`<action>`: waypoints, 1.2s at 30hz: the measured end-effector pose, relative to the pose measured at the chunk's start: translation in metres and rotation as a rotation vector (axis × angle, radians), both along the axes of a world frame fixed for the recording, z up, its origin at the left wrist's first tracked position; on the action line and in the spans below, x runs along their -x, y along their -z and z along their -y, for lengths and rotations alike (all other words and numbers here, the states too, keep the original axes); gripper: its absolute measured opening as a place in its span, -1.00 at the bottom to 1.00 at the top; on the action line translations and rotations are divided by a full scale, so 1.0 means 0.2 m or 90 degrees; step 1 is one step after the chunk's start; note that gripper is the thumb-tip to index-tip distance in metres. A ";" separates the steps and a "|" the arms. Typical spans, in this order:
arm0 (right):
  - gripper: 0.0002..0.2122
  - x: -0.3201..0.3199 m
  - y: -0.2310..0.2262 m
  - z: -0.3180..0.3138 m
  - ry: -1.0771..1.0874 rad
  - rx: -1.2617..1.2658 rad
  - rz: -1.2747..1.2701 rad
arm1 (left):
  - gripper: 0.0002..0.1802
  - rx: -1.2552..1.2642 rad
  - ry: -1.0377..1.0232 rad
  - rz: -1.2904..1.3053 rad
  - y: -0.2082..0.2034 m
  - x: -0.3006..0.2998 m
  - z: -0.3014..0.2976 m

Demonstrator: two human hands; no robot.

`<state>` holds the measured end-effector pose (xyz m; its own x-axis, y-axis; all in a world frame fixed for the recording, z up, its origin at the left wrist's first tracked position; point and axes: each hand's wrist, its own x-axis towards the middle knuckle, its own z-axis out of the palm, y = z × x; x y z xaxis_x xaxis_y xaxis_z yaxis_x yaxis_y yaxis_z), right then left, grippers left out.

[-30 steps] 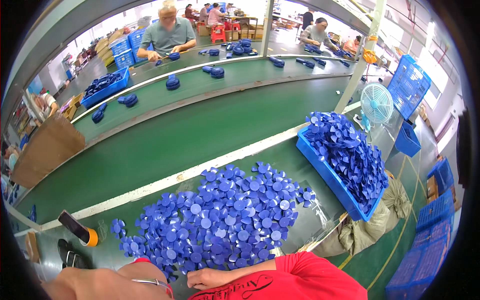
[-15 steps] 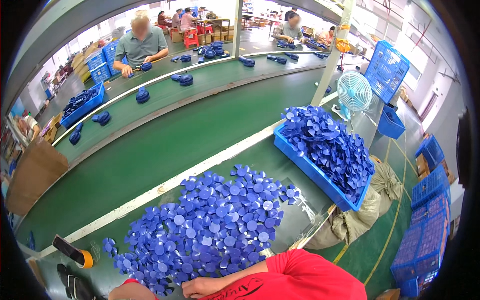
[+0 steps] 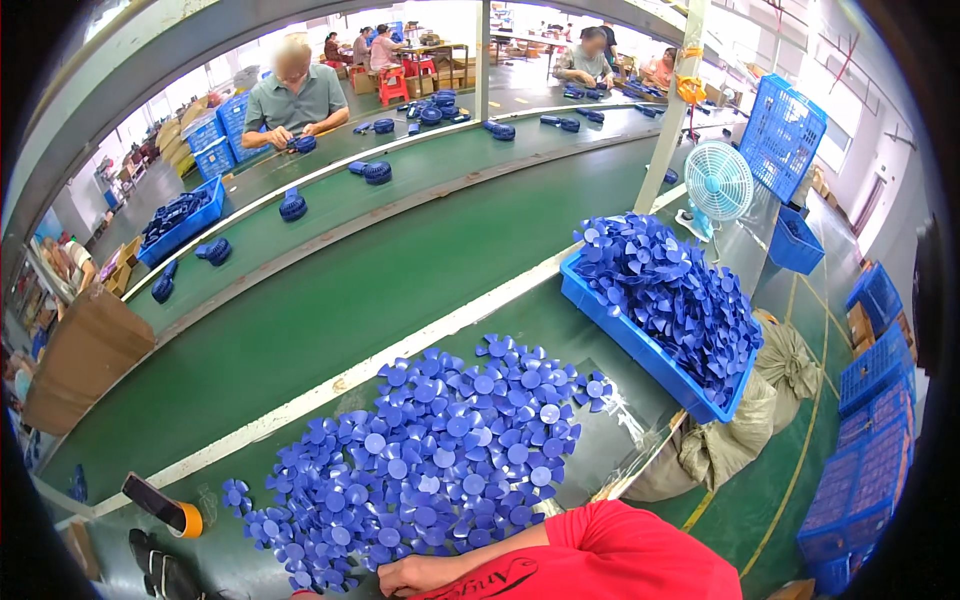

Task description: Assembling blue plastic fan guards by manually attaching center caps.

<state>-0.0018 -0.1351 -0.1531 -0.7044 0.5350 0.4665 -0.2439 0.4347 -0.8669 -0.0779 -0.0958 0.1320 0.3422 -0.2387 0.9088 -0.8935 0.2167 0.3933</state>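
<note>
Your right hand (image 3: 405, 576) sits low at the near edge of the loose fan blades (image 3: 430, 455), fingers curled inward; their tips are hidden, so I cannot tell whether they grasp a blade or are bare. Your left hand is out of view. The blades lie in a broad, shallow spread on the near table (image 3: 540, 315), many with their round discs facing up, and that looseness probably makes single ones easy to pick out close to your body. Your right forearm bends across from the right, likely because the spread begins so near you. At the right, a blue tub (image 3: 640, 350) bears a heap of more blades; its walls seem to stop them from sliding away. A pale sack (image 3: 725, 445) bulges just beside the tub, on its near side. At the left, a phone (image 3: 150, 500) leans by an orange roll of tape (image 3: 188, 520), which likely props it up. A white strip (image 3: 430, 340) runs between your table and the green belt (image 3: 350, 310), perhaps as a border. Beyond, blue handheld fans (image 3: 293, 206) lie spaced out, apparently within reach of the far worker (image 3: 295, 95).
</note>
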 end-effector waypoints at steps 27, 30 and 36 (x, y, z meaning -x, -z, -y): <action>-0.85 -0.07 -0.06 0.01 -0.001 0.049 0.133 | -0.67 0.032 -0.345 -0.002 -0.18 0.12 -0.03; -0.86 -0.04 -0.11 0.03 -0.016 0.034 0.114 | -0.75 -0.056 -0.317 -0.060 -0.17 0.23 0.06; -0.85 -0.05 -0.21 0.02 0.017 0.071 0.186 | -0.47 0.000 -0.797 -0.090 -0.15 0.38 -0.01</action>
